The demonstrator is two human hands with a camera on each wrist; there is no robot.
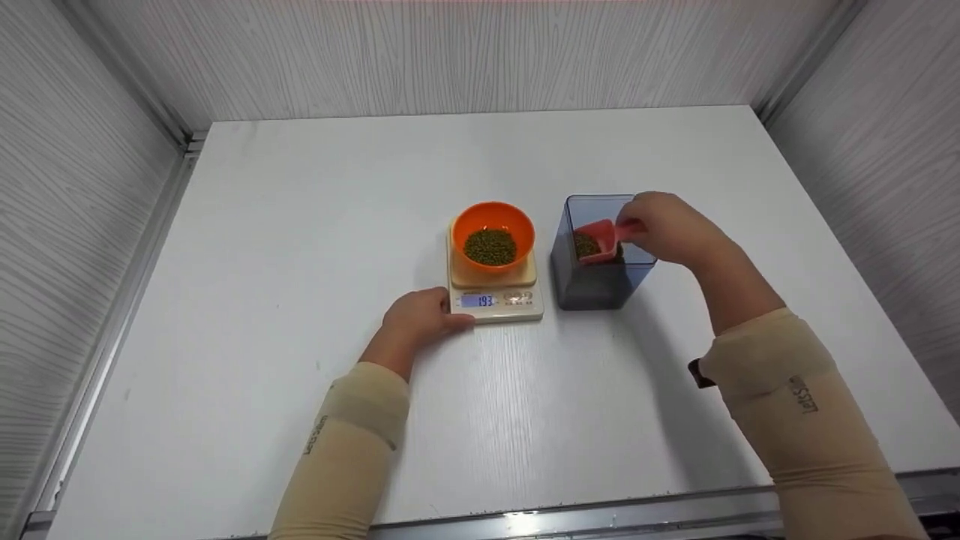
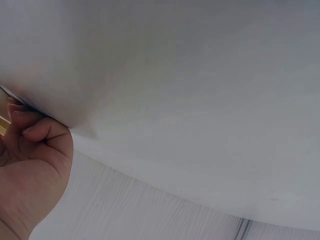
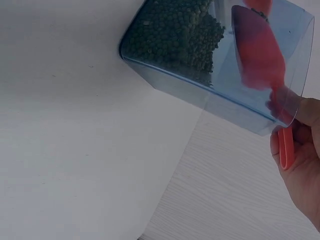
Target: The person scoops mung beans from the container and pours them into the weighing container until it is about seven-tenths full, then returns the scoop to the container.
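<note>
My right hand grips the handle of a red scoop at the top of a clear bluish container. Green beans, like mung beans, lie in the scoop. In the right wrist view more green beans fill the container's lower part, and the scoop's bowl shows through the wall above them. My left hand holds the front left corner of a kitchen scale, thumb along its front edge and the other fingers curled at its side. An orange bowl with green beans sits on the scale, whose display reads about 193.
The container stands just right of the scale on a white table. Pale wood-grain panels enclose the table at the back and both sides. A metal rail runs along the near edge.
</note>
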